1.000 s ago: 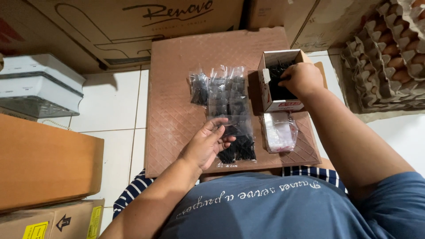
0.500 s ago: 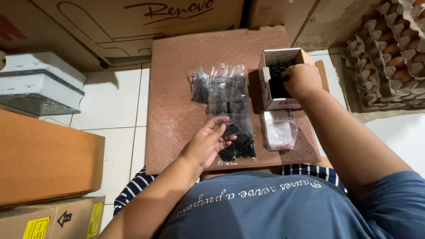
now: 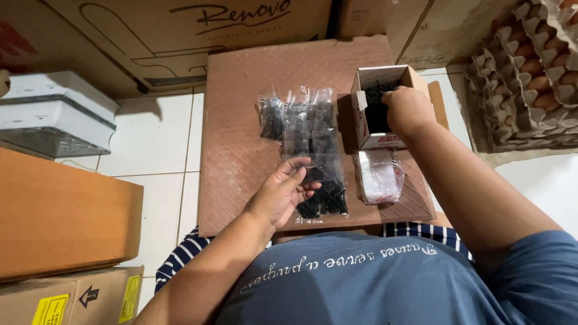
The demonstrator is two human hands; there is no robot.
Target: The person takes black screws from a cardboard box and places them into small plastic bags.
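Note:
My right hand (image 3: 408, 109) reaches into a small open white cardboard box (image 3: 381, 107) full of black screws, fingers closed among them. My left hand (image 3: 282, 194) lies palm up on the brown tile board (image 3: 241, 150), fingers loosely curled against a clear plastic bag of black screws (image 3: 322, 191). Several filled clear bags of screws (image 3: 301, 120) lie in a row on the board behind it. A stack of empty clear bags (image 3: 378, 177) sits just in front of the white box.
Large cardboard boxes (image 3: 180, 36) stand behind the board. Egg trays with eggs (image 3: 530, 72) are stacked at the right. A white plastic container (image 3: 54, 114) and a brown carton (image 3: 60, 216) stand at the left on the white tiled floor.
My right hand has shifted slightly inside the white box. My left hand stays at the bag, almost still.

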